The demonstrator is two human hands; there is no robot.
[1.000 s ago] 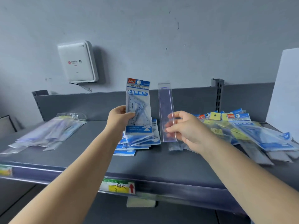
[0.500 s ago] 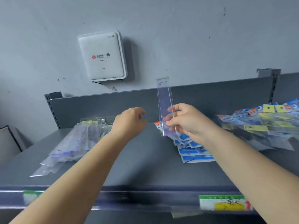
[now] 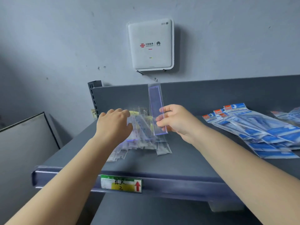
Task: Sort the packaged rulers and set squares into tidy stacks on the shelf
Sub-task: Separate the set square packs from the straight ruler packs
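My right hand (image 3: 177, 121) pinches a clear packaged ruler (image 3: 156, 103) near its lower end and holds it upright above the shelf (image 3: 186, 161). Right behind and below it lies a loose pile of clear-packaged rulers (image 3: 146, 137) at the shelf's left part. My left hand (image 3: 114, 125) is over that pile with its fingers stretched forward on the top packs, holding nothing. To the right lies a fanned stack of blue-and-white set square packs (image 3: 263, 130).
A white wifi box (image 3: 151, 44) hangs on the grey wall above the shelf's back panel. A price label with a red arrow (image 3: 121, 183) sits on the front rail. A slotted upright (image 3: 94, 96) marks the shelf's left end. More packs (image 3: 289, 115) lie at far right.
My left hand has let go of the set square pack, which now lies on the blue stack, and has reached left onto the clear ruler pile. My view has swung left; the right hand keeps its ruler.
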